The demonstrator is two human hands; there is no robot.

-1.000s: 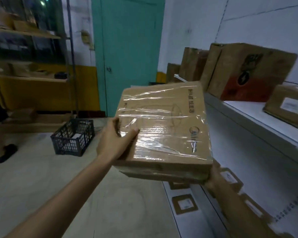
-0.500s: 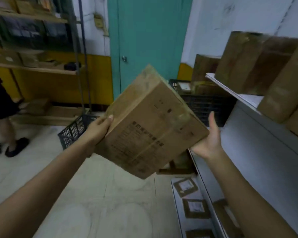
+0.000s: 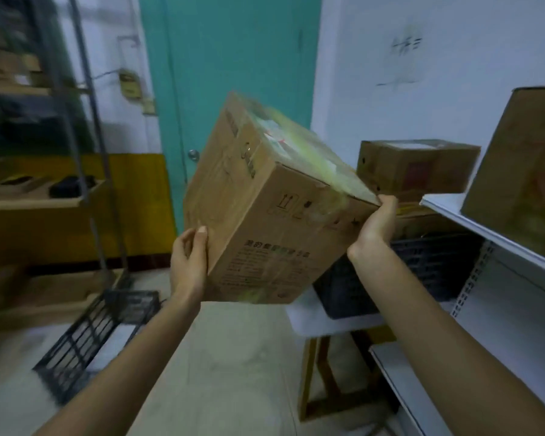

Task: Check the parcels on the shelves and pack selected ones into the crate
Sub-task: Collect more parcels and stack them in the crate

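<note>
I hold a brown cardboard parcel point(image 3: 265, 209) tilted in the air in front of me, its taped top facing up and to the right. My left hand point(image 3: 189, 262) grips its lower left edge. My right hand point(image 3: 375, 228) presses on its right corner. A black plastic crate point(image 3: 98, 335) lies on the floor at lower left, tipped in the blurred view. A second dark crate point(image 3: 422, 272) stands on a small white table point(image 3: 334, 322) behind the parcel.
A white metal shelf point(image 3: 472, 221) runs along the right with a large carton point(image 3: 523, 184) on it; another carton point(image 3: 419, 165) sits beyond. A teal door point(image 3: 233, 64) is straight ahead. Wooden shelving point(image 3: 38, 196) stands at left.
I have turned the parcel over between my hands, so the taped face now points up and away. My right hand moved from open beside it to gripping its corner. The view swung right.
</note>
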